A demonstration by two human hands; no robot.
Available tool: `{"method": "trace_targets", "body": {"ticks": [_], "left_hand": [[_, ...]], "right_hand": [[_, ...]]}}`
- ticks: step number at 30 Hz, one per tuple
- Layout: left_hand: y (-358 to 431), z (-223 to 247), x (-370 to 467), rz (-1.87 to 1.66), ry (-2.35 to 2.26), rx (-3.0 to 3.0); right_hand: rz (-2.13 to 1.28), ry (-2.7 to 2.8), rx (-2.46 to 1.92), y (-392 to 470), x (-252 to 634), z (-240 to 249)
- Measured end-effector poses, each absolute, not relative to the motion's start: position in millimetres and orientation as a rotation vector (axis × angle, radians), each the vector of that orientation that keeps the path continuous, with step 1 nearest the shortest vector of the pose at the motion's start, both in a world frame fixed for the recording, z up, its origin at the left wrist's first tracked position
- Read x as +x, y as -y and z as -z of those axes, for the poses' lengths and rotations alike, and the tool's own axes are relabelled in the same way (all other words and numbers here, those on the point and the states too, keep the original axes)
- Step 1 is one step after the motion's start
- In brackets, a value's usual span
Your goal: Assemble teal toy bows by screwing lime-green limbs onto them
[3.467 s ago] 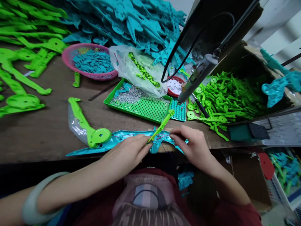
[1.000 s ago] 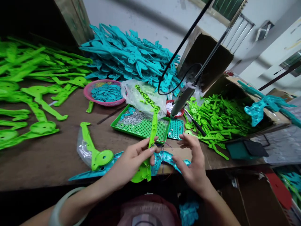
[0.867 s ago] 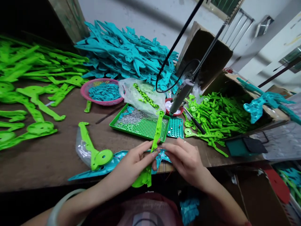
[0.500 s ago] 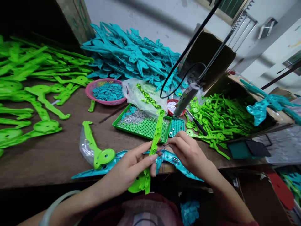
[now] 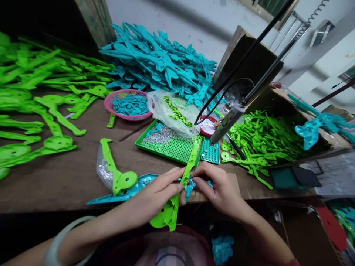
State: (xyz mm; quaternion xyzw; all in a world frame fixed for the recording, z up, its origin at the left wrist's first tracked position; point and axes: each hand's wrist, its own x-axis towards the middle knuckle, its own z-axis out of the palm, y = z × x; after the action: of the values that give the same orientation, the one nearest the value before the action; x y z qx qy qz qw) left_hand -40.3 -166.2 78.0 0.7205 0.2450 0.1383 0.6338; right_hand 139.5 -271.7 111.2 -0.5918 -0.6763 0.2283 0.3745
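Observation:
My left hand (image 5: 163,188) is closed around a long bright-green plastic arm piece (image 5: 192,159), which stands tilted with its round disc end low near my body. On the right, my right hand (image 5: 222,184) has thumb and fingers pinched together right beside the green piece; what is between them is too small to make out. Thin dark wires hang below the fingers. Beneath both hands lies a blue plastic shell (image 5: 119,197) along the table's front edge, partly hidden. Another green arm piece (image 5: 114,171) with a clear plastic part rests across its left end.
A green tray (image 5: 166,147) of small metal parts stands ahead, with a plastic bag (image 5: 158,105) touching its back. Behind are a pink basket (image 5: 129,117) and piled blue parts (image 5: 161,62). An electric screwdriver (image 5: 227,123) hangs at right by a box of green parts (image 5: 273,133).
My right hand has moved left and down, closer to the green arm piece; the thin strand seen stretched from its fingers no longer shows. The blue shell's right end is now mostly covered.

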Motion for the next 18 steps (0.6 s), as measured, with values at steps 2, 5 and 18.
{"method": "trace_targets", "body": {"ticks": [2, 5, 18], "left_hand": [[164, -78, -40, -0.219, -0.511, 1.629], [163, -81, -41, -0.044, -0.484, 1.512], [158, -90, -48, 0.246, -0.480, 1.168]], "right_hand": [[-0.634, 1.735, -1.487, 271, 141, -114], [-0.677, 1.893, -1.461, 268, 147, -120], [-1.026, 2.370, -1.282, 241, 150, -141]]}}
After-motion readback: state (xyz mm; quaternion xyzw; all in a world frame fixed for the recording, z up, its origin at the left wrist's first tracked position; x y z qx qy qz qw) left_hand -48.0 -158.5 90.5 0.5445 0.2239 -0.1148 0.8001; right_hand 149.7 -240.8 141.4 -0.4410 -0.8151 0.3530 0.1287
